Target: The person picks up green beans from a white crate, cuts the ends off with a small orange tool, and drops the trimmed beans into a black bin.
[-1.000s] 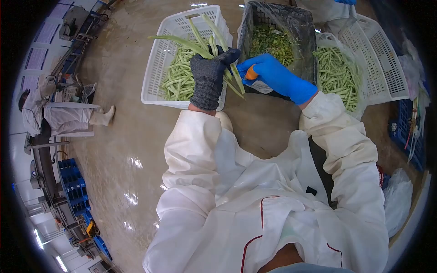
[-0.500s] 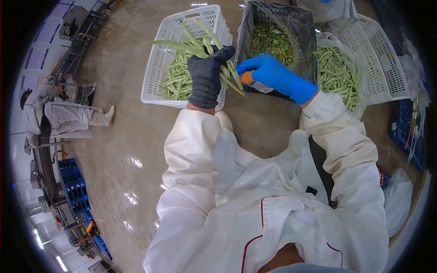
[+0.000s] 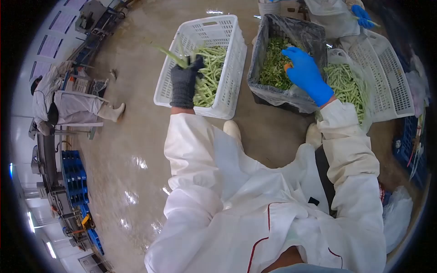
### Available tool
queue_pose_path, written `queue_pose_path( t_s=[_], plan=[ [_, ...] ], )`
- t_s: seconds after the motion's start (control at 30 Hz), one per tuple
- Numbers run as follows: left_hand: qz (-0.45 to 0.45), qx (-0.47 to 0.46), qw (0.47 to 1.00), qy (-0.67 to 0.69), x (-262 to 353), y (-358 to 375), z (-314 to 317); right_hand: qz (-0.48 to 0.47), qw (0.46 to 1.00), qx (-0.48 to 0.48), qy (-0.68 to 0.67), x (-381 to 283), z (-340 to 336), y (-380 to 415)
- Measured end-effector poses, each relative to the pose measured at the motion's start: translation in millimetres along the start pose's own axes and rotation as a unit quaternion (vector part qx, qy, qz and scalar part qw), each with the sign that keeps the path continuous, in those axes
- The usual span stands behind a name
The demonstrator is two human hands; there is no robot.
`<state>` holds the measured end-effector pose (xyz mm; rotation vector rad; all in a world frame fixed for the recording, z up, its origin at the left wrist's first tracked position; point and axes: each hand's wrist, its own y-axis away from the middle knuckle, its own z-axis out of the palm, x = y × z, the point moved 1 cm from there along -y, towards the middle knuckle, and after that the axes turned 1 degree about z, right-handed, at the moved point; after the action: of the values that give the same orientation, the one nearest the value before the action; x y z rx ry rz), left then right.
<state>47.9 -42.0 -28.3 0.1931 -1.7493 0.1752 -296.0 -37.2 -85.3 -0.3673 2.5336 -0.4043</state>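
Note:
My left hand (image 3: 184, 86), in a dark grey knitted glove, is closed around a few long green beans (image 3: 170, 55) over the left side of a white crate (image 3: 237, 68). Blurred by motion, the beans stick out to the upper left. More green beans (image 3: 211, 73) lie inside that crate. My right hand (image 3: 307, 75), in a blue glove, is above a black bin (image 3: 256, 61) lined with clear plastic. Its fingers are curled round a small orange-handled tool (image 3: 287, 67), mostly hidden by the glove. Green trimmings (image 3: 273, 63) fill the bin's bottom.
On the right, a clear bag of green beans (image 3: 343, 84) sits by another white crate (image 3: 393, 77). A co-worker's blue-gloved hand (image 3: 362, 17) shows at the top right. Another person (image 3: 73, 102) stands at the far left near machines and blue pallets (image 3: 74, 177).
My hands have moved apart, the left one over the white crate with fewer beans in it, the right one over the black bin. The crates and bin appear lower in view.

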Motion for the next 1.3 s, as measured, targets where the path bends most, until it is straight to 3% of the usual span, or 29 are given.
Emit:
queue_pose_path(
  t_s=[0.07,0.17,0.23,0.37,0.57,0.7,0.8,0.9,1.0,1.07,1.17,1.2,1.3],
  plan=[
    [-0.037,-0.141,0.986,0.08,22,26,31,-0.049,0.991,0.043,-0.12,-4,-4,-1],
    [-0.056,-0.254,0.965,0.02,35,48,59,-0.103,0.971,0.049,-0.211,-38,-19,-6],
    [-0.057,-0.275,0.96,-0.01,29,52,72,-0.125,0.955,0.023,-0.268,-49,-21,-5],
    [-0.053,-0.265,0.954,-0.132,25,58,85,-0.193,0.96,-0.008,-0.205,-58,-22,1],
    [0.056,-0.24,0.941,-0.231,13,54,84,-0.17,0.981,-0.057,-0.08,-64,-23,9],
    [0.153,-0.215,0.942,-0.209,8,56,82,-0.135,0.975,-0.049,-0.171,-68,-24,13],
    [0.358,-0.185,0.857,-0.321,21,63,82,-0.11,0.973,-0.04,-0.197,-71,-25,14],
    [0.298,-0.178,0.895,-0.28,20,68,88,-0.092,0.974,-0.017,-0.209,-71,-17,13],
    [0.195,-0.16,0.955,-0.157,13,68,89,-0.079,0.959,-0.026,-0.27,-72,-19,12],
    [0.194,-0.155,0.956,-0.158,16,68,88,-0.101,0.952,-0.021,-0.288,-74,-21,13],
    [0.198,-0.15,0.952,-0.177,19,72,89,-0.144,0.976,0.019,-0.163,-76,-20,14],
    [0.2,-0.15,0.95,-0.187,21,74,91,-0.123,0.974,0.016,-0.192,-76,-19,15],
    [0.105,-0.165,0.98,0.033,28,84,96,-0.055,0.949,-0.023,-0.309,-76,-20,14]
  ],
)
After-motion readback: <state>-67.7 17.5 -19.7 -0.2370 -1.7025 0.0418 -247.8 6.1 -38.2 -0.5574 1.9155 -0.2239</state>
